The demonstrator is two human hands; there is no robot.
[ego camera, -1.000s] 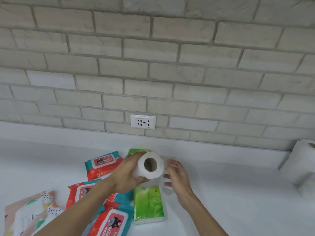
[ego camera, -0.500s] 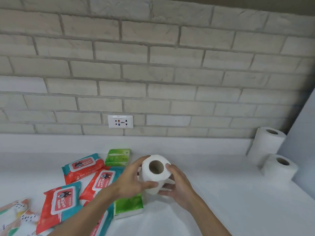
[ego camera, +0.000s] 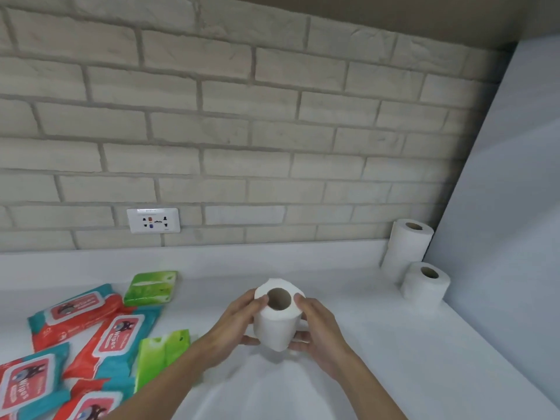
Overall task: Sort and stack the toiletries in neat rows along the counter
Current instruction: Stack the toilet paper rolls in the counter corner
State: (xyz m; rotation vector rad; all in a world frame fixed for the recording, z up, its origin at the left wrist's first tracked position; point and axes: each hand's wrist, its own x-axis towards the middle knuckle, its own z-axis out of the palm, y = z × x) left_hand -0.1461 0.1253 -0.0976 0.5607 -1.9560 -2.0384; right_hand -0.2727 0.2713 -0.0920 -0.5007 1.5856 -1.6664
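Gripping a toilet roll (ego camera: pixel 277 316) upright above the white counter (ego camera: pixel 378 344), we curl left hand (ego camera: pixel 235 324) and right hand (ego camera: pixel 316 327) round its sides, thumbs at the top rim; wipes packs (ego camera: pixel 118 338) lie left.

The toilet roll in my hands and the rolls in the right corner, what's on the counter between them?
Nothing. The head view shows bare white counter between the held roll and the back corner roll and the front corner roll.
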